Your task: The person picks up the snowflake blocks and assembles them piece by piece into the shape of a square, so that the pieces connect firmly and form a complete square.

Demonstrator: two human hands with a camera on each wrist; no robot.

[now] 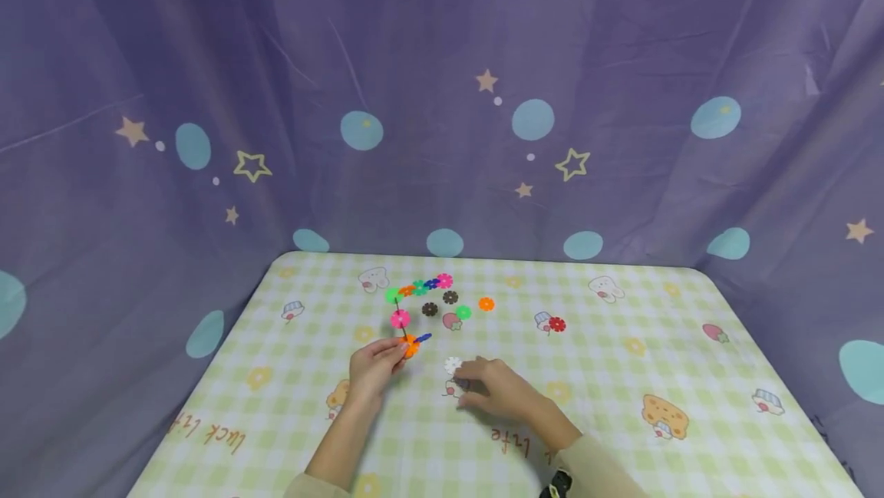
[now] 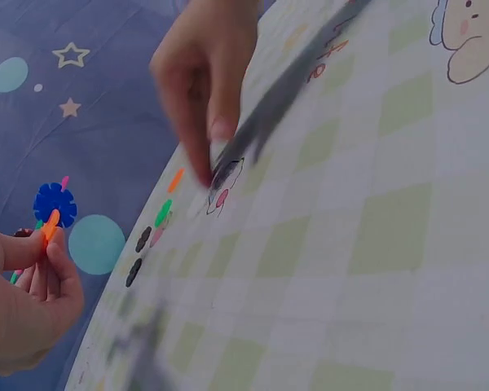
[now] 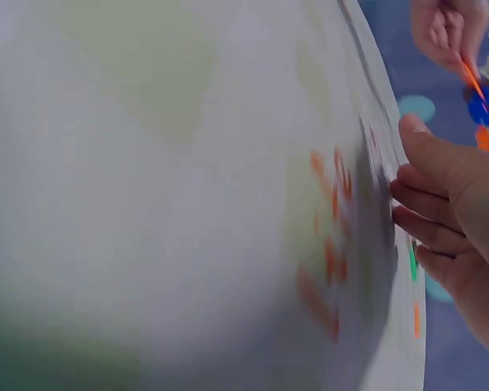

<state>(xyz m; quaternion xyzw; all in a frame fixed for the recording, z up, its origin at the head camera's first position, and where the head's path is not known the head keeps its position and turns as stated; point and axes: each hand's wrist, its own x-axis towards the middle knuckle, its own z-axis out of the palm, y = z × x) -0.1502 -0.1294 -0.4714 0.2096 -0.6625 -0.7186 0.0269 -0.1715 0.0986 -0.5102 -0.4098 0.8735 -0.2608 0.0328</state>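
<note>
We see the left hand point(image 1: 374, 367) pinching the disc chain point(image 1: 400, 319) and, right of that chain, the right hand point(image 1: 500, 390), fingers loosely extended, beside a white disc point(image 1: 453, 364) that we judge light, stiff, slick, best rim-pinched.

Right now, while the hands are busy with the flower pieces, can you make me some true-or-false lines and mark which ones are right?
1. The left hand pinches an orange piece. True.
2. In the head view, the red piece lies left of the two dark pieces. False: it lies to their right.
3. The white piece is near the right hand. True.
4. The tablecloth is plain red. False: it has green and white checks, with pictures.
5. The curtain has stars on it. True.
</note>
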